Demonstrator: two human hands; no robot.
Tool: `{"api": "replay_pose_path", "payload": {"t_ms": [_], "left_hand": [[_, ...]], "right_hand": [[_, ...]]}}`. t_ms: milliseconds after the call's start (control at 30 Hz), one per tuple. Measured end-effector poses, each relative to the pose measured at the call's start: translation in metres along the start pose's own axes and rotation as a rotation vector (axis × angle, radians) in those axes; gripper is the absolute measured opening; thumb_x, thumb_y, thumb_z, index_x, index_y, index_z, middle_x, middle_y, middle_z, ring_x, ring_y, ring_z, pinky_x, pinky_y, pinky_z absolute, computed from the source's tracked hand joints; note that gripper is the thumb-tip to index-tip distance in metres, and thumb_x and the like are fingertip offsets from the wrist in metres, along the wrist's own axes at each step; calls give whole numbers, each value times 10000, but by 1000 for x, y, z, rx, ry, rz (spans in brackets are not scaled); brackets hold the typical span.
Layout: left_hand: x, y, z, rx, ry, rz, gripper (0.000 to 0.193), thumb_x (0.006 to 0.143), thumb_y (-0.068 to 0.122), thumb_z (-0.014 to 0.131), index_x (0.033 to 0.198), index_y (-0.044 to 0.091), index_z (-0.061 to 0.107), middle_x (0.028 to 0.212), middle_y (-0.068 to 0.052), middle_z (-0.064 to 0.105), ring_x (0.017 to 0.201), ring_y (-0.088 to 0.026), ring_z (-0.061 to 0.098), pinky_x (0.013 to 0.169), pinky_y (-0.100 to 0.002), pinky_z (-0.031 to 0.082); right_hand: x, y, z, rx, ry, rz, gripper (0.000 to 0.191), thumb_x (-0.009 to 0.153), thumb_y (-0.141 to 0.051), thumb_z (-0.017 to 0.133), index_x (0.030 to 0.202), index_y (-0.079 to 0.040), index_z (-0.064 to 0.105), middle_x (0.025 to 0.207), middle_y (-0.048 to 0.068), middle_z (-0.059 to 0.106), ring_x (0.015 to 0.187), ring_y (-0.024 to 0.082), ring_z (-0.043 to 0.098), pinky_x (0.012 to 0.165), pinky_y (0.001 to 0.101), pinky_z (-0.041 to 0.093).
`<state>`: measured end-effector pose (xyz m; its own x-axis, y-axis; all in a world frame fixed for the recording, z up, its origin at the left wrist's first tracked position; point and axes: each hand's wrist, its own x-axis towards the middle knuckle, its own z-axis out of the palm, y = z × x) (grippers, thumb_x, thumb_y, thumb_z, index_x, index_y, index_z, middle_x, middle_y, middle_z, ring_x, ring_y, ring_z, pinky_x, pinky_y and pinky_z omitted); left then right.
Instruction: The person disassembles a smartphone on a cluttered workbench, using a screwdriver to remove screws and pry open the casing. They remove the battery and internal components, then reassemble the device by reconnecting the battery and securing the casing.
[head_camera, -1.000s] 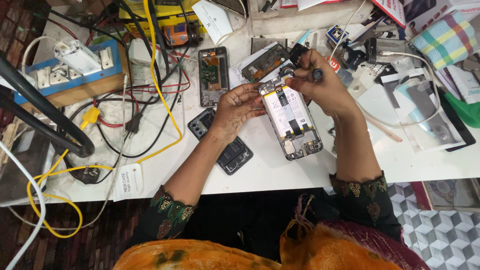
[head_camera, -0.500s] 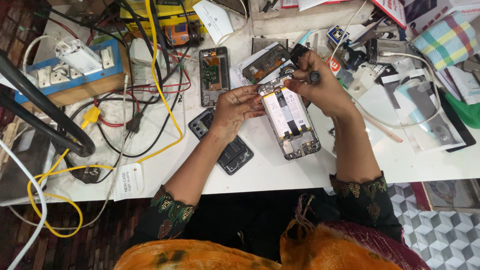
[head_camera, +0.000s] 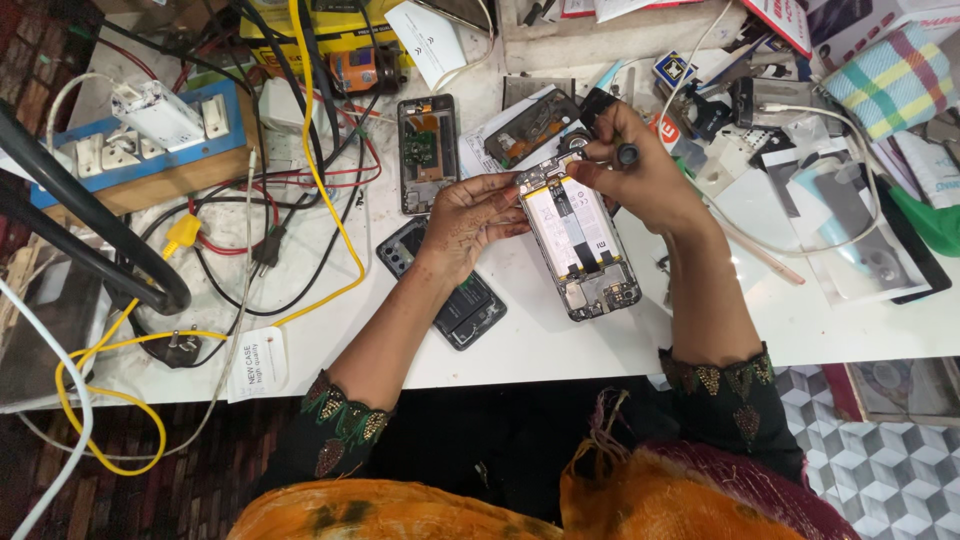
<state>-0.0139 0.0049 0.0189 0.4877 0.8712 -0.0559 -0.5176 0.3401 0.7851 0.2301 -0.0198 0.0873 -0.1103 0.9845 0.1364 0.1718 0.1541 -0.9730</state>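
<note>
Workbench, a white tabletop (head_camera: 560, 345) crowded with cables, a blue socket strip on a wooden box (head_camera: 130, 135) at ten o'clock, and spare handsets. At its centre lies the opened smartphone with its back cover off, white battery and circuit boards exposed (head_camera: 578, 240), flat on the table. It looks light and stiff, but fragile inside, so the bare metal side edges seem the safest place to hold. The left hand (head_camera: 478, 222), at nine o'clock of the phone, pinches its upper left edge with curled fingers. The right hand (head_camera: 640, 170), at one o'clock, is closed around a small black-handled screwdriver (head_camera: 626, 153). Its tip and the phone's top corner are hidden under the fingers; screws are too small to make out.
</note>
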Motion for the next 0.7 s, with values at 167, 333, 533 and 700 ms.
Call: {"api": "replay_pose_path", "payload": {"t_ms": [167, 333, 533, 700], "left_hand": [[1, 0, -2, -1, 4, -22, 292, 939, 95, 727, 1175, -62, 661, 1031, -166, 739, 852, -237, 750, 789, -402, 663], [3, -1, -6, 36, 5, -37, 255, 951, 91, 699, 1157, -52, 654, 1019, -157, 733, 833, -233, 743, 781, -405, 663], [4, -3, -12, 41, -16, -64, 245, 960, 102, 688, 1145, -54, 646, 1030, -176, 728, 850, -261, 751, 779, -414, 656], [2, -6, -15, -2, -38, -42, 259, 957, 128, 676, 1148, -43, 647, 1045, -162, 728, 864, -272, 758, 788, -424, 661]], "right_hand": [[0, 1, 1, 5, -5, -8, 399, 888, -7, 780, 1037, -125, 429, 865, -21, 547, 765, 48, 545, 523, 233, 444], [-2, -2, 4, -22, -32, -31, 405, 893, -6, 784, 1017, -130, 420, 868, -48, 505, 757, 36, 504, 547, 223, 445], [-3, -6, 7, -25, -70, -7, 407, 890, -10, 774, 1000, -142, 405, 837, -66, 468, 745, 24, 461, 576, 208, 411], [-2, -5, 7, -68, -69, -2, 407, 893, -17, 777, 990, -148, 404, 829, -72, 448, 742, 21, 433, 575, 208, 391]]}}
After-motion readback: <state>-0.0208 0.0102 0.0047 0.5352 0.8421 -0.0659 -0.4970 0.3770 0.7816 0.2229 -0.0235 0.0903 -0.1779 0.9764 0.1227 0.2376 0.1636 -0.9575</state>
